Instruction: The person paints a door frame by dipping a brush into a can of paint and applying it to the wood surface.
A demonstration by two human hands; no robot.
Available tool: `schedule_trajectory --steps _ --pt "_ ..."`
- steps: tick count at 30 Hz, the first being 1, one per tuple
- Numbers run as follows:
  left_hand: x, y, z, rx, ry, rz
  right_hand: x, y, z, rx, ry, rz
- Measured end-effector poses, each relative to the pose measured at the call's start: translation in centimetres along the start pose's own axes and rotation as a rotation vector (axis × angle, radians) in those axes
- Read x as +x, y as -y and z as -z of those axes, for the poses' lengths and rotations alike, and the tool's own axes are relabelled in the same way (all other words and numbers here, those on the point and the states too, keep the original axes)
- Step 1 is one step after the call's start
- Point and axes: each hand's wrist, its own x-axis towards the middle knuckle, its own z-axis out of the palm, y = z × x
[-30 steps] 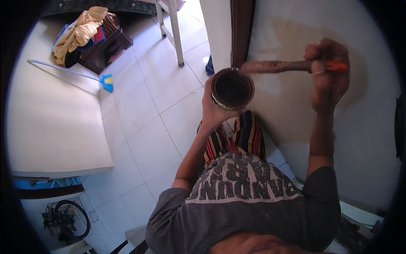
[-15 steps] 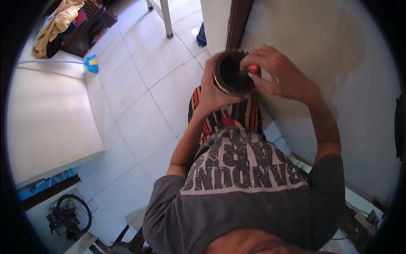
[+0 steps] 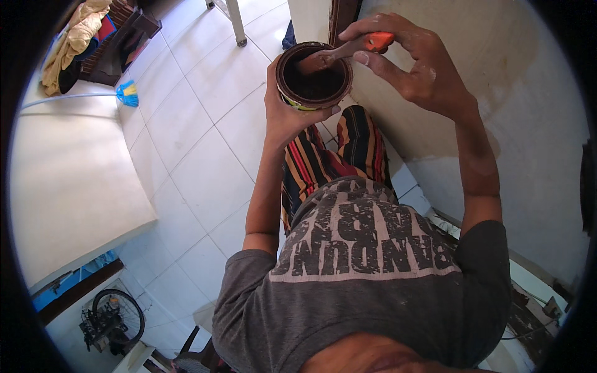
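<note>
My left hand (image 3: 285,121) is wrapped round the side of a dark-brown-rimmed paint can (image 3: 314,101), which has a strip of yellow-green label and is held in front of me with its mouth facing up. The inside looks dark, and how much it holds is hard to make out. At the can's right, my right hand (image 3: 426,78) pinches a paintbrush (image 3: 348,48) with an orange handle end. The brush lies slanted over the right rim, its brownish head inside the mouth. Pale smudges mark the fingers and thumb of my right hand.
To the right rises a stained pale wall (image 3: 448,46), close to my right arm. A blue-and-yellow broom (image 3: 127,93) leans at the left by a white ledge (image 3: 81,180). A pale furniture leg (image 3: 236,25) stands ahead on white tiles; a bicycle wheel (image 3: 118,316) is at lower left.
The can has moved left and a little farther ahead in my left hand. My right hand has drawn up and rightward from the mouth, so more of the brush shows.
</note>
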Motion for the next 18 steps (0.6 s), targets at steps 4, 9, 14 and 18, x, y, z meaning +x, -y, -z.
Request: schedule_trajectory --steps 4,9,14,18 --pt "0.1 0.6 0.4 -0.008 0.02 0.043 0.1 0.1 -0.5 0.115 -0.039 -0.132" --pt "0.2 1.7 -0.7 -0.102 0.057 0.038 -1.5 0.0 -1.3 0.18 -0.19 -0.23" --pt "0.2 1.2 -1.5 -0.148 0.11 0.058 -3.0 0.1 -1.1 0.15 -0.145 -0.271" --pt "1.1 0.7 -0.9 -0.058 0.148 0.022 -1.6 0.3 -1.1 0.135 -0.156 -0.25"
